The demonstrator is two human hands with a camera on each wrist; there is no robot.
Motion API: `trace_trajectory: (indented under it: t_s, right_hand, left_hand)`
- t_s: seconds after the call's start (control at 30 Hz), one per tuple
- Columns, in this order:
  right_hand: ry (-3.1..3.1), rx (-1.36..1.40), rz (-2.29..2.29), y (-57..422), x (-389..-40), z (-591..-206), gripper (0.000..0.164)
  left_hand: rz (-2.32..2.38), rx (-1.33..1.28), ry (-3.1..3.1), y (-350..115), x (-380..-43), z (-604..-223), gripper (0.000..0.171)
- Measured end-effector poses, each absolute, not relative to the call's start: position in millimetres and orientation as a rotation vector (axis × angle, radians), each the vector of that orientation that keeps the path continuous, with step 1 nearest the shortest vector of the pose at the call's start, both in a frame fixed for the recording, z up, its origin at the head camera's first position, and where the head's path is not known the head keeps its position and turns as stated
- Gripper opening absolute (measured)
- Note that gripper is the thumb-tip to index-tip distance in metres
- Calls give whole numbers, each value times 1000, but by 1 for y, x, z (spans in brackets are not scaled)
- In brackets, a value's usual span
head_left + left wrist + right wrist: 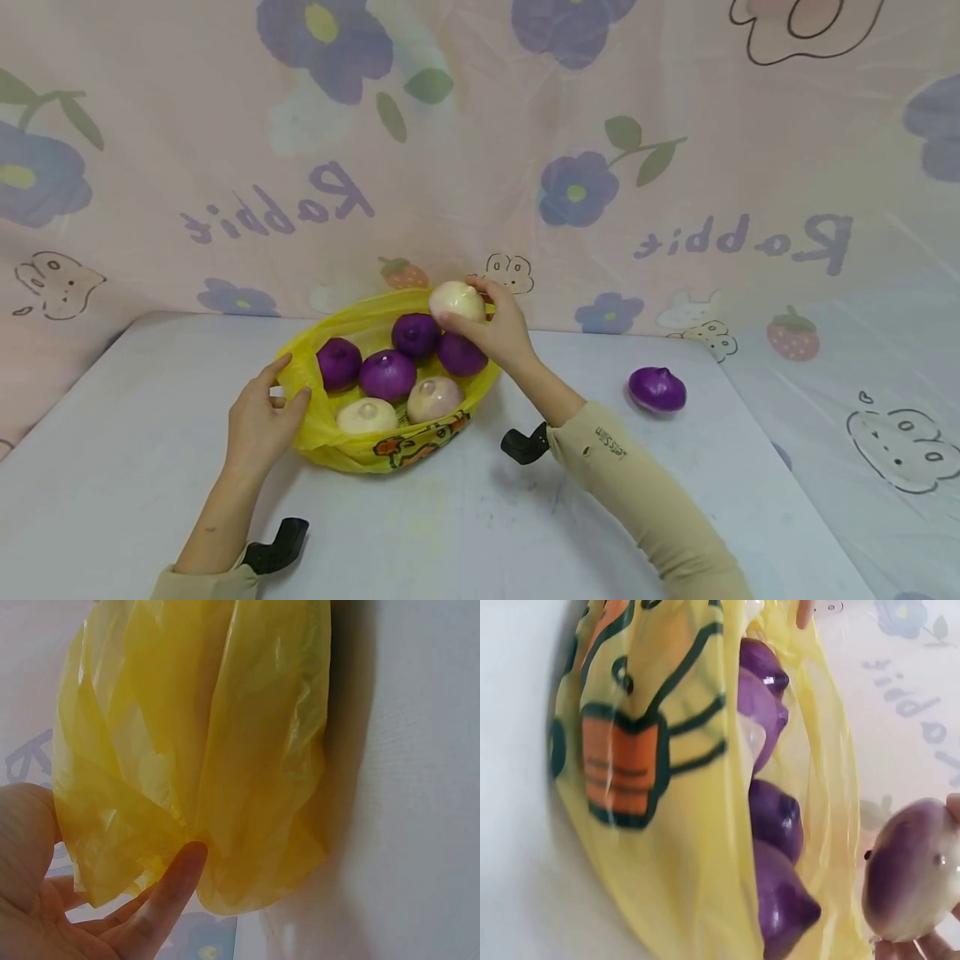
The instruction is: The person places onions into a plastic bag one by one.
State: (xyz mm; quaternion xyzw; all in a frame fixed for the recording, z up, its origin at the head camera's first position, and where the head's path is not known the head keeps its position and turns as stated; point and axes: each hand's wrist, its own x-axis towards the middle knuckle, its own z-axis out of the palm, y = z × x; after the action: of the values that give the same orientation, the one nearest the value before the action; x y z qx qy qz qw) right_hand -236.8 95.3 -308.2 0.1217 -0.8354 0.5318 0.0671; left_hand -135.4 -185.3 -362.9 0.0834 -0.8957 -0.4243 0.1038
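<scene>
A yellow plastic bag (341, 454) lies with its mouth wide open, holding several glossy onions, among them a purple onion (387, 376), a white onion (367, 415) and a pale pinkish onion (435, 399). At the bag's left rim, my left hand (258, 421) holds the thin plastic between thumb and fingers; one fingertip (191, 859) presses the film in the left wrist view. My right hand (502, 329) grips another onion (456, 301) over the far right rim. That onion is whitish with a purple patch in the right wrist view.
A single purple onion (657, 389) sits on the white table (465, 533) to the right. Behind the table hangs a pink cloth (465, 167) printed with flowers and rabbits. A black wrist mount (525, 444) sticks out from my right cuff, another (277, 546) from my left.
</scene>
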Motion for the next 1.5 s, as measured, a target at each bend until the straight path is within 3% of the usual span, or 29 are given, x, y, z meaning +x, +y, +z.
trace_trajectory:
  t_s: [0.8, 1.5]
  right_hand:
    - [-2766, 549, 1494, 30, -245, -316, 70]
    - [-2806, 473, 1503, -1, -253, -332, 71]
  left_hand:
    - [-1223, 230, -2642, -186, -138, -364, 57]
    - [-1211, 236, -2635, -185, -139, -363, 56]
